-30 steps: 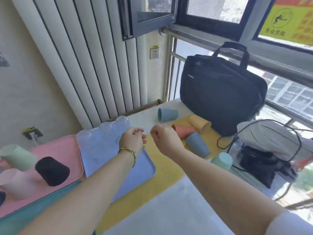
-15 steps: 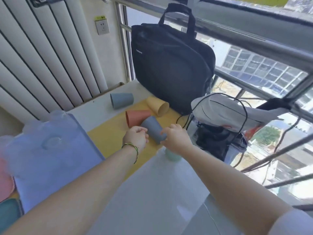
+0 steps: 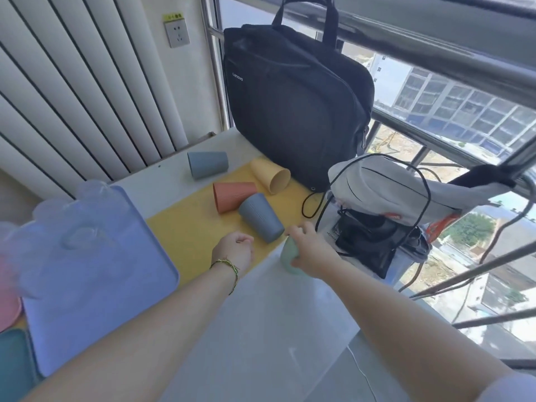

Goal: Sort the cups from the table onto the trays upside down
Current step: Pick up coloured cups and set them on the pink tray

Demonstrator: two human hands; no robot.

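Observation:
My right hand [image 3: 311,250] wraps around a pale green cup [image 3: 288,255] standing at the table's right edge. My left hand [image 3: 233,250] is a loose fist with nothing in it, hovering over the yellow mat [image 3: 191,227]. On their sides on the mat lie a grey-blue cup [image 3: 261,217], an orange cup [image 3: 232,195] and a yellow cup [image 3: 271,176]. Another blue cup [image 3: 206,163] lies on the white table behind. A lilac tray [image 3: 87,280] sits at the left; edges of a pink tray [image 3: 7,300] and a teal tray [image 3: 11,364] show at the far left.
A black laptop bag [image 3: 293,108] stands behind the cups against the window rail. A grey pouch [image 3: 385,190] with black cables and a dark bundle [image 3: 371,242] crowd the right edge. White radiator panels [image 3: 72,91] line the back wall.
The view has swung right, away from the trays. My right hand has moved down to the green cup and closed around it; my left hand has followed over the yellow mat.

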